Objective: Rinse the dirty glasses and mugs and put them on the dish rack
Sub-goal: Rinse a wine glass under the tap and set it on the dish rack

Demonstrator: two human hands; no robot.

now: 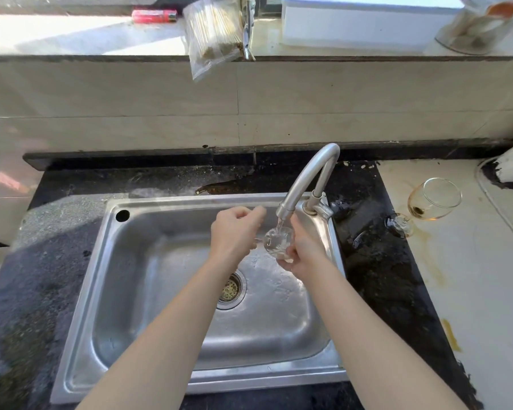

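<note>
Rearward, left hand point(237, 232) and right hand point(304, 250) clasp the glass point(279, 242) under the tap point(308, 179), sink point(175, 201) open below

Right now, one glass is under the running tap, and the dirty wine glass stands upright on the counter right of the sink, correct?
Not quite. In the head view the dirty wine glass lies tipped on its side on the counter right of the sink, not upright. The other glass is indeed under the running tap, held by the right hand.
</note>
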